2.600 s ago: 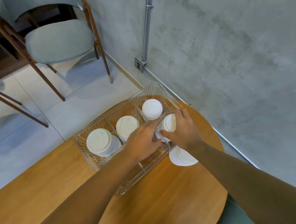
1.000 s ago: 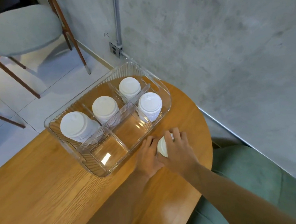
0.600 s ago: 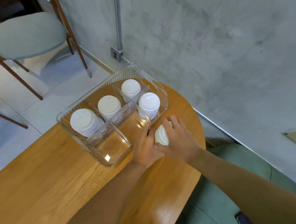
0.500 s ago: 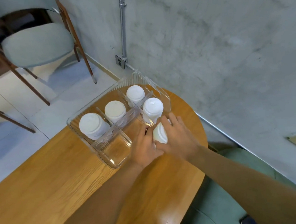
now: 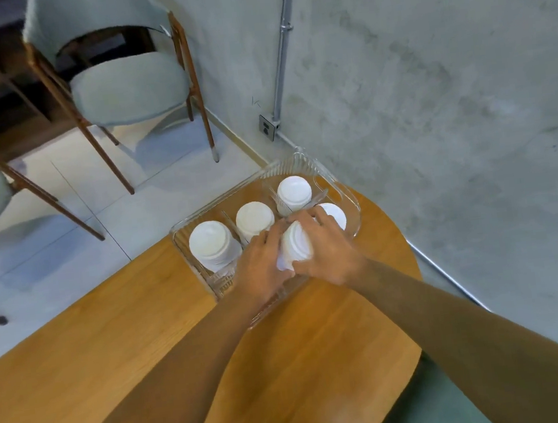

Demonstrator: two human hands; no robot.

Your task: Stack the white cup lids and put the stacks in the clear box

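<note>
**Both hands gripping one lid stack over the clear box**

I am gripping a stack of white cup lids (image 5: 297,248) between both hands, over the near row of the clear box (image 5: 350,200). My left hand (image 5: 261,270) is curling narrowly round the stack's left side. My right hand (image 5: 328,252) is wrapping over its right side, with the fingers (image 5: 319,212) reaching forward toward the centre divider. The stack is lying tilted rather than upright. I cannot tell whether its lower end is touching the box floor, since my hands are covering it.

Four further stacks are standing upright in separate compartments: the far-left stack (image 5: 212,244), the far-middle stack (image 5: 254,219), the far-right stack (image 5: 294,192), and the near-right stack (image 5: 334,214), which is sitting just beside my right fingertips.

The box is resting at the far end of the wooden table (image 5: 181,342), near the concrete wall (image 5: 430,92). A padded chair (image 5: 130,85) is standing on the tiled floor beyond.
</note>
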